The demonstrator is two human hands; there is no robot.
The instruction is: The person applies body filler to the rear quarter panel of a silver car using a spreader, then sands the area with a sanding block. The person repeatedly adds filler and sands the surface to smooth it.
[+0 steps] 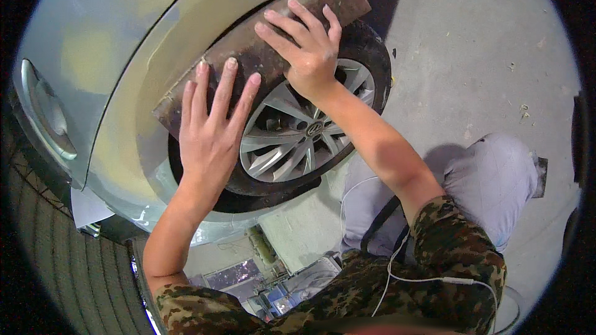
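Note:
A long, flat, rust-brown strip point(256, 56) lies slantwise across the car's wheel arch, covering the top of the wheel point(313, 129). My left hand point(214, 111) rests on its lower left part, fingertips near the upper edge. Farther up and to the right, my right hand point(308, 49) presses on the same strip. Both hands have their fingers spread and stretched out flat; neither wraps around it. The strip's far side is hidden. Around it, the car's body panel point(121, 149) shows yellowish and grey patches over pale blue-green paint. The wheel has silver spokes and a black tyre point(370, 43).
A door handle point(46, 108) sits on the car at the left, near a dark ribbed surface point(74, 260). My bent knee point(490, 180) is at the right, above grey floor point(459, 43) with small scraps. A white cable point(459, 280) crosses my camouflage shirt. Assorted items, one blue point(280, 301), stand below.

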